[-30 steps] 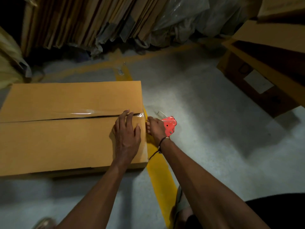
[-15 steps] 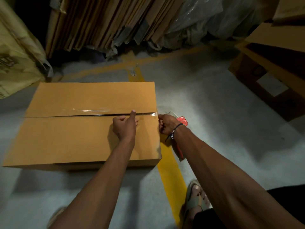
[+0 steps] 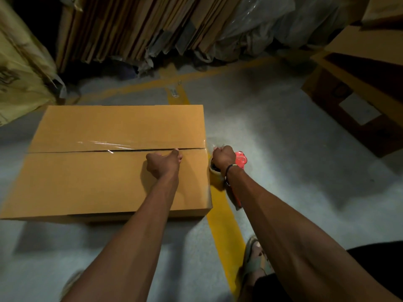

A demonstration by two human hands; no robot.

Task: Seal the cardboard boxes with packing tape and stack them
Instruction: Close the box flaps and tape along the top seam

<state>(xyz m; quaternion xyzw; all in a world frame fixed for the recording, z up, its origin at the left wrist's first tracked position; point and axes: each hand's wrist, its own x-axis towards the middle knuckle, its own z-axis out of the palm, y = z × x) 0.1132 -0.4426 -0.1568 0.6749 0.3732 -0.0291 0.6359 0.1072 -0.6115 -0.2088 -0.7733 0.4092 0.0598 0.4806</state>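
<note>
A flat brown cardboard box (image 3: 91, 184) lies on the grey floor in front of me. Clear packing tape (image 3: 113, 146) runs along its middle seam and over the right edge. My left hand (image 3: 163, 163) rests on the box top beside the seam, its fingers curled under and one fingertip pressing the tape near the right end. Just off the box's right edge, my right hand (image 3: 223, 156) grips a red tape dispenser (image 3: 239, 160), held low against the box's side. The roll is mostly hidden behind that hand.
Flattened cardboard sheets (image 3: 135, 29) lean against the back, with plastic wrap (image 3: 261, 25) beside them. Brown boxes (image 3: 357, 99) are stacked at the right. A yellow sack (image 3: 19, 68) stands at the left. A yellow floor line (image 3: 224, 227) passes under my right arm; my sandalled foot (image 3: 255, 256) stands on it.
My left hand went from lying flat on the box to curled with one finger on the seam. My right hand pulled the dispenser down past the box's right edge. The camera drew back.
</note>
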